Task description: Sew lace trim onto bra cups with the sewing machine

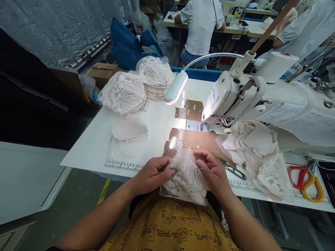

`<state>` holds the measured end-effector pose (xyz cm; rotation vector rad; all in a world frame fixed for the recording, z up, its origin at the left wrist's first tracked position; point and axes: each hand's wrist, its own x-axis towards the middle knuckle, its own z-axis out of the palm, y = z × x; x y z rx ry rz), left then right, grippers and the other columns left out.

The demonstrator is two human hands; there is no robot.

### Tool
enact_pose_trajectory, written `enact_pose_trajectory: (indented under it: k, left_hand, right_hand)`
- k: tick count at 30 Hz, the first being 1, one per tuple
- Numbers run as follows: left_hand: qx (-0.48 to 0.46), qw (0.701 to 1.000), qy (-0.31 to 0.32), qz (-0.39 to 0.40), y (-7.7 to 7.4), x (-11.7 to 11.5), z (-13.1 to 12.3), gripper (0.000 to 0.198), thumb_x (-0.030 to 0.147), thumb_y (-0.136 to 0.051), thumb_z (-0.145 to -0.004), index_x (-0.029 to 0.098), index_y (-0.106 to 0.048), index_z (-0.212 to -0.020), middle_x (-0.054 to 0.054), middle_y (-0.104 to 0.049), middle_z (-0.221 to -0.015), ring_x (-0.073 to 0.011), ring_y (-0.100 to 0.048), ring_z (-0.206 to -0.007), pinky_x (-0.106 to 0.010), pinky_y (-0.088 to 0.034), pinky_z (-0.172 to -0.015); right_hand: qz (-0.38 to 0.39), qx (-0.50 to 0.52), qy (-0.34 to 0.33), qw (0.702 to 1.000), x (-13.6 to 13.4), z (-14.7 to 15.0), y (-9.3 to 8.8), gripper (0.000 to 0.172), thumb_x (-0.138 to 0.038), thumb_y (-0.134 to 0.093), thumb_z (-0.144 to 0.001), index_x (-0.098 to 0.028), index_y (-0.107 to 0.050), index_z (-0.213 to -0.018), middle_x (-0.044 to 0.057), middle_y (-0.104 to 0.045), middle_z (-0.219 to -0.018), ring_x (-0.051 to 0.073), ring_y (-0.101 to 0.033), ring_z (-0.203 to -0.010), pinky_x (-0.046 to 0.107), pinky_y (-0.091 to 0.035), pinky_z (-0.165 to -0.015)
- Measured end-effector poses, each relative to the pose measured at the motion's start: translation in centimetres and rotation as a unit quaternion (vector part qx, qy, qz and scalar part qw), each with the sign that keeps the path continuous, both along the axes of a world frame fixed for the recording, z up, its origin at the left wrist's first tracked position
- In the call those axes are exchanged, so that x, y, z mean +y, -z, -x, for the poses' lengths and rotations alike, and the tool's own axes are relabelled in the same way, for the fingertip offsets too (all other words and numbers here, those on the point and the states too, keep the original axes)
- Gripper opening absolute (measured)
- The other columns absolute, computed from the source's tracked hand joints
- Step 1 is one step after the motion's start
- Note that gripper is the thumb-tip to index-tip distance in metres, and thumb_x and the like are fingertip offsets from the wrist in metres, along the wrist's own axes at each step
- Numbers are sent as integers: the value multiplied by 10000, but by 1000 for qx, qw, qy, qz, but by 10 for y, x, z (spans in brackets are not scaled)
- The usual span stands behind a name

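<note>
A white lace bra cup piece (187,177) lies between my two hands at the table's front edge, over my lap. My left hand (155,173) pinches its left edge between thumb and fingers. My right hand (211,170) is at its upper right edge, fingers curled in with the thumb close to them; the fingertips meet the sheer fabric. Just beyond stands a white sewing machine (225,94), its needle area lit by a lamp (176,87). Under the right hand's far side lie dark thread snips (232,169).
Stacked lace cups (125,92) stand at the back left, with smooth cup pieces (129,129) nearer. Lace and fabric pieces (251,143) pile up at right beside red and orange-handled scissors (306,181). A printed ruler (123,165) runs along the front edge. A person (201,28) sits beyond.
</note>
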<state>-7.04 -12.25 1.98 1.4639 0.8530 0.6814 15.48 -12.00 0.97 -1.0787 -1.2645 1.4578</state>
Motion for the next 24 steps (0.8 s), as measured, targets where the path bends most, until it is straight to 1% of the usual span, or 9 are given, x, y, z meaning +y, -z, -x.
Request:
enact_pose_trajectory:
  k: [2,5,9,11,13,16,18,21,24]
  left_hand:
    - [35,998,0,-49,1,-1,-2,226,322,-476,-949,137,-604,-943,-27,-586,-828,-114,-540,-694,-214,-433,-605]
    - [74,993,-10,-93,1,-1,-5,191,309,-500,-934,157,-575,-1022,-20,-590,-843,-114,-533,-688,-218,-432,-605]
    - [94,987,-8,-132,-10,8,-3,553,326,-690,-801,215,-436,-1279,-85,-540,-1219,-127,-546,-773,-245,-474,-667]
    - [103,985,58,-125,-19,16,-2,553,314,-713,-776,218,-483,-1270,-93,-533,-1265,-162,-564,-856,-258,-486,-708]
    - [92,979,162,-87,-27,25,-2,380,286,-685,-799,195,-596,-1158,-73,-619,-1135,-188,-588,-893,-262,-491,-741]
    - [77,947,312,2,-32,34,2,179,277,-683,-801,170,-697,-943,-38,-692,-885,-188,-628,-789,-241,-497,-695]
    - [83,930,355,55,-31,35,9,162,297,-702,-783,165,-711,-877,-26,-696,-789,-178,-625,-694,-222,-481,-609]
    - [65,948,302,79,-27,34,23,177,318,-662,-821,163,-721,-882,-37,-693,-788,-178,-616,-708,-221,-470,-609]
    - [15,986,146,74,-21,31,31,190,296,-592,-878,154,-707,-929,-60,-675,-870,-176,-609,-783,-238,-471,-684]
  right_hand:
    - [-16,-31,-62,997,2,-3,-3,275,-435,-474,-934,-232,-657,-957,30,-641,-931,157,-576,-842,269,-448,-751]
    - [-38,-99,-92,990,4,-3,-8,241,-424,-560,-884,-204,-636,-823,10,-611,-797,146,-547,-731,261,-430,-673]
    - [-76,-164,-103,978,4,3,-15,197,-356,-616,-848,-192,-620,-741,-11,-586,-697,128,-522,-652,246,-403,-614]
    - [-83,-165,-120,975,3,5,-17,177,-339,-611,-849,-191,-627,-754,-9,-600,-698,127,-529,-643,244,-403,-604]
    - [-85,-163,-122,975,2,5,-18,175,-324,-620,-839,-188,-621,-729,-14,-594,-670,122,-523,-616,238,-397,-581]
    - [-51,-131,-115,983,1,-1,-17,185,-321,-652,-817,-185,-617,-695,-18,-582,-634,111,-505,-574,225,-380,-537]
    - [-11,-82,-122,989,0,-7,-14,180,-330,-684,-794,-186,-629,-701,-23,-578,-614,100,-482,-541,217,-364,-504]
    - [31,-8,-126,992,-1,-17,-10,198,-334,-730,-753,-186,-626,-672,-28,-568,-590,93,-461,-517,215,-359,-486]
    - [50,32,-122,991,-1,-19,-8,203,-317,-743,-744,-186,-622,-645,-24,-593,-612,99,-491,-545,222,-399,-522]
